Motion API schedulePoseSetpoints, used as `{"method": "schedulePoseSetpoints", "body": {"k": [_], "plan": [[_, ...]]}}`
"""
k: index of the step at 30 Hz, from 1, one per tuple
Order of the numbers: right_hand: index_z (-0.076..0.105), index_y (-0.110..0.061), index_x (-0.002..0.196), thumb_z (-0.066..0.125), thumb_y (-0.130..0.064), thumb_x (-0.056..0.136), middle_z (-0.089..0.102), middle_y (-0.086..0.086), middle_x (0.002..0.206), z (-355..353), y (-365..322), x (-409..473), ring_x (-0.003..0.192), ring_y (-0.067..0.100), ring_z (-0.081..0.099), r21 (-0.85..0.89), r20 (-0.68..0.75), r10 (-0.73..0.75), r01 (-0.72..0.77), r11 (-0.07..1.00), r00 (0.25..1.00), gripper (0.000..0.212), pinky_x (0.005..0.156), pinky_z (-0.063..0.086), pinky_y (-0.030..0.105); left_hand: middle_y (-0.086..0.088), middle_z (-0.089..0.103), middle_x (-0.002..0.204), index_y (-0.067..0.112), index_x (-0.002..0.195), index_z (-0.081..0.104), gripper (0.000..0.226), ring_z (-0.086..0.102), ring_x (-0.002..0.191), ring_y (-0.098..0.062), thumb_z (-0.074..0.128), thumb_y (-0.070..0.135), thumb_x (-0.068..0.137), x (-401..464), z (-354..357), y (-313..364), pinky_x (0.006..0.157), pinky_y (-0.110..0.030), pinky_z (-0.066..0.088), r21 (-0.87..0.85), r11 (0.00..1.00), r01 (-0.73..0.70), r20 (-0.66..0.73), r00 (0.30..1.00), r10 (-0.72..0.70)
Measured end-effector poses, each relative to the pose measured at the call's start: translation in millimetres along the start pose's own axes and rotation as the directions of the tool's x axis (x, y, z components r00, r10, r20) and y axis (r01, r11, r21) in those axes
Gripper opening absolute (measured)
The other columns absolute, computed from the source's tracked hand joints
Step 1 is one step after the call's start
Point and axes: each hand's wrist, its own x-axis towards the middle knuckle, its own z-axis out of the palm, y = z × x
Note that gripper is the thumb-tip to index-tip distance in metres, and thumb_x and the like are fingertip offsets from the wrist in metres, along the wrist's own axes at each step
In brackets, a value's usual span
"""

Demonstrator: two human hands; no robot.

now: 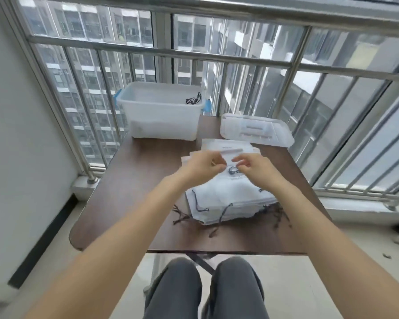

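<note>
A stack of white drawstring bags (228, 199) with dark cords lies in the middle of the dark brown table (129, 192). My left hand (200, 168) and my right hand (255, 168) hover close together over the far end of the stack. Their fingertips are curled toward a small dark cord knot (233, 170) on the top bag. The hands are blurred, so I cannot tell whether either pinches the cord. Beyond them lie flat white bags (226, 146).
A translucent white plastic bin (161, 116) with blue latches stands at the table's far left, a dark cord over its rim. Its lid (256, 130) lies at the far right. A metal railing (194, 54) and window run behind the table. My knees are under the near edge.
</note>
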Motion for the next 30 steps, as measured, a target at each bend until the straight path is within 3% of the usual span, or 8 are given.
{"method": "schedulePoseSetpoints", "body": {"k": [3,5,12,16,19,23,26,30], "plan": [[0.061,-0.018,0.117,0.042,-0.003,0.089,0.064,0.006,0.117,4.7,18.0,-15.7,0.108,0.020,0.057,0.027,-0.028,0.029,-0.029,0.999,0.999,0.037,0.084,0.040,0.024,0.008,0.058,0.118,0.019,0.118,0.062,0.048,0.051,0.110,-0.010,0.064,0.051,0.081,-17.6,26.1,9.0,0.090,-0.023,0.039,0.098,0.995,0.004,0.271,0.962,-0.031],[0.062,-0.019,0.114,0.044,-0.001,0.087,0.066,0.004,0.111,5.9,24.8,-24.6,0.104,0.019,0.060,0.111,-0.094,0.049,-0.039,0.993,0.994,0.037,0.087,0.041,0.025,0.008,0.053,0.114,0.022,0.121,0.060,0.055,0.047,0.106,-0.010,0.067,0.054,0.077,-23.7,39.1,10.4,0.087,-0.022,0.036,0.189,0.982,0.005,0.343,0.937,-0.071],[0.066,-0.027,0.104,0.060,-0.037,0.087,0.070,-0.007,0.095,0.0,36.2,-40.2,0.093,0.005,0.063,0.201,0.046,-0.012,0.002,0.980,0.999,0.021,0.080,0.047,0.024,-0.002,0.069,0.094,0.012,0.096,0.070,0.021,0.063,0.091,-0.020,0.057,0.029,0.091,-15.5,34.3,1.3,0.077,-0.031,0.048,0.198,0.980,0.013,0.023,1.000,-0.018],[0.065,-0.022,0.079,0.064,-0.025,0.086,0.059,-0.018,0.066,0.5,36.4,-38.8,0.067,-0.008,0.053,0.142,-0.066,-0.106,0.114,0.983,0.992,0.008,0.064,0.035,0.013,0.002,0.063,0.081,0.013,0.095,0.068,0.019,0.059,0.080,-0.017,0.056,0.028,0.092,-11.0,19.1,-12.6,0.066,-0.024,0.040,0.009,0.995,0.098,-0.317,0.944,-0.090],[0.057,-0.028,0.068,0.059,-0.020,0.090,0.051,-0.019,0.054,6.0,33.9,-35.0,0.057,-0.004,0.048,0.182,-0.177,-0.139,0.171,0.968,0.974,0.024,0.058,0.034,0.009,0.001,0.067,0.082,0.012,0.095,0.069,0.016,0.061,0.075,-0.010,0.067,0.026,0.086,-9.4,9.7,-22.7,0.062,-0.012,0.040,-0.142,0.988,0.060,-0.461,0.879,-0.120],[0.069,-0.018,0.097,0.058,-0.019,0.091,0.066,-0.009,0.086,13.9,29.3,-26.2,0.080,0.004,0.058,0.359,-0.267,-0.065,0.162,0.919,0.962,0.013,0.073,0.040,0.007,0.001,0.069,0.080,0.012,0.088,0.070,0.014,0.063,0.072,-0.005,0.077,0.017,0.076,-8.8,3.1,-28.4,0.068,-0.009,0.045,-0.436,0.899,0.022,-0.452,0.859,-0.240],[0.063,-0.020,0.084,0.061,-0.015,0.089,0.068,0.000,0.080,20.0,21.9,-21.8,0.071,0.009,0.066,0.673,-0.364,0.166,0.135,0.727,0.917,0.007,0.071,0.052,0.023,0.000,0.067,0.079,0.014,0.082,0.068,0.012,0.062,0.075,-0.010,0.077,0.008,0.075,-5.8,4.8,-29.1,0.071,-0.018,0.047,-0.706,0.708,-0.023,-0.416,0.822,-0.388],[0.062,-0.018,0.074,0.062,-0.014,0.088,0.061,-0.005,0.072,27.8,15.5,-15.6,0.069,0.006,0.055,0.790,-0.421,0.366,0.138,0.597,0.830,0.014,0.069,0.044,0.017,0.000,0.062,0.068,0.010,0.082,0.068,0.009,0.053,0.053,-0.006,0.075,0.012,0.077,0.5,9.5,-27.5,0.048,-0.015,0.041,-0.822,0.569,-0.026,-0.388,0.757,-0.526]]}}
